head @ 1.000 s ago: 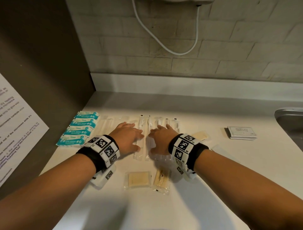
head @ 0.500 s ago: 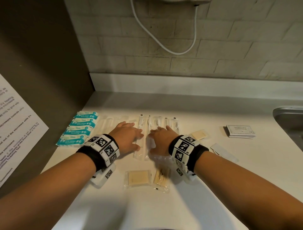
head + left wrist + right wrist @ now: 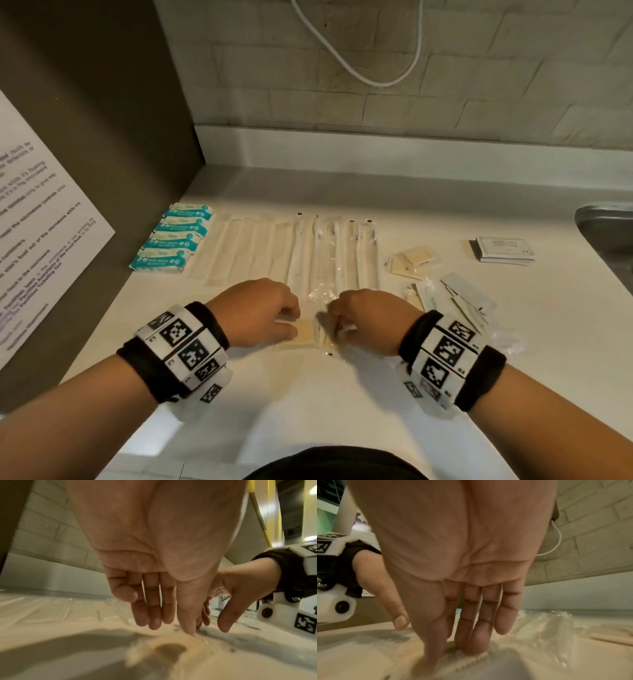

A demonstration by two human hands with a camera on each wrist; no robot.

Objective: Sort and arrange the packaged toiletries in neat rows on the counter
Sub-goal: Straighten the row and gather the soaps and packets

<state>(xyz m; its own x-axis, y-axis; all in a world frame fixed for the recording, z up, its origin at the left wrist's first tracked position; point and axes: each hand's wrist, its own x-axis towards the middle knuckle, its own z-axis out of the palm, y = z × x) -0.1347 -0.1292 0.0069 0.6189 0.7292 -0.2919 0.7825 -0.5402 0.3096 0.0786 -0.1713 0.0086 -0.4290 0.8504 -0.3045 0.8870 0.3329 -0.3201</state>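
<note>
On the white counter (image 3: 342, 411), a row runs from teal packets (image 3: 171, 236) through long white sleeves (image 3: 239, 250) to clear-wrapped toothbrushes (image 3: 332, 253). In front of that row lie a square beige packet (image 3: 305, 334) and a narrow packet (image 3: 329, 339). My left hand (image 3: 289, 320) is at the square packet's left edge. In the left wrist view its thumb (image 3: 188, 626) touches the packet (image 3: 171, 649), with the fingers fairly straight above the counter. My right hand (image 3: 334, 325) pinches the narrow packet's serrated edge (image 3: 467, 657) between thumb and fingers.
More beige packets (image 3: 411, 258) and a loose pile of flat sachets (image 3: 462, 301) lie to the right. A stack of white sachets (image 3: 505, 248) sits near the sink (image 3: 606, 233). A dark panel with a printed notice (image 3: 41, 222) walls the left side.
Both hands have drawn back from the toothbrush row towards me and now sit on the two packets at the front. The rows have not moved.
</note>
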